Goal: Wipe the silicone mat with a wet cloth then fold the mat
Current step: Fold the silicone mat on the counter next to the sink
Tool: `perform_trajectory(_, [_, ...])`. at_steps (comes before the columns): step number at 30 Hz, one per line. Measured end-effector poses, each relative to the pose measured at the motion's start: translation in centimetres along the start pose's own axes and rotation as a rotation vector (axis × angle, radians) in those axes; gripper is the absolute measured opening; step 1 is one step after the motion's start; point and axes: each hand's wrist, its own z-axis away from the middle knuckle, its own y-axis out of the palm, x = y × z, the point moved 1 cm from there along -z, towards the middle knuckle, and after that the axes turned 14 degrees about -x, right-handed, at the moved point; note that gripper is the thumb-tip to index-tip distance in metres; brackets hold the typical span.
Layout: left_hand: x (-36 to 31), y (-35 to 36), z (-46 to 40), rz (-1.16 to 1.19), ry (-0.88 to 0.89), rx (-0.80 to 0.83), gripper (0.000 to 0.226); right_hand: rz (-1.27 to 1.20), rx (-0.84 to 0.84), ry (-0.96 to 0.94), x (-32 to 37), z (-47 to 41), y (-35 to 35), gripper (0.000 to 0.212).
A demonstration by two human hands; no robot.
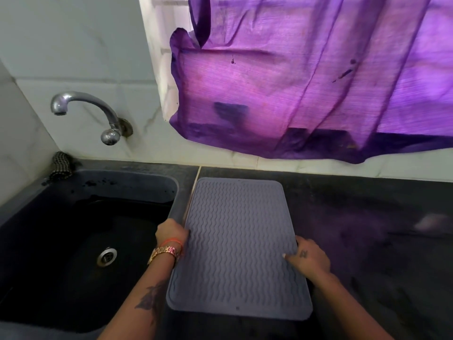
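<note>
Both hands grip one grey mat (239,246) by its long edges: the left hand (171,235) curls round the side nearest the sink (73,192), the right hand (310,258) pinches the opposite edge. It lies flat and unfolded on the dark worktop (367,229), just right of the sink, below a purple curtain (306,82).

Head cam, looks fwd & down at counter (367,217), sink (73,217) left (close, one view only).

Grey ribbed silicone mat (239,246), unfolded
</note>
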Motion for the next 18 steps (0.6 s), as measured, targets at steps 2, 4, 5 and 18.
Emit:
perform_trajectory(2, [0.7, -0.5, 0.8, -0.006, 0.004, 0.003, 0.035, -0.014, 0.007, 0.009, -0.2, 1.0, -0.1, 0.052])
perform_trajectory(4, [1.2, -0.9, 1.5, -0.018, 0.016, 0.011, 0.032, -0.011, 0.009, 0.024, -0.3, 1.9, -0.3, 0.052])
perform_trajectory(5, [1.5, -1.1, 1.8, -0.022, 0.019, 0.016, 0.031, -0.007, 0.012, 0.031, -0.3, 2.3, -0.3, 0.053])
perform_trajectory(18, [4.2, -2.7, 5.8, -0.074, 0.052, 0.073, 0.019, -0.041, 0.048, 0.088, -1.5, 6.5, 0.0, 0.057])
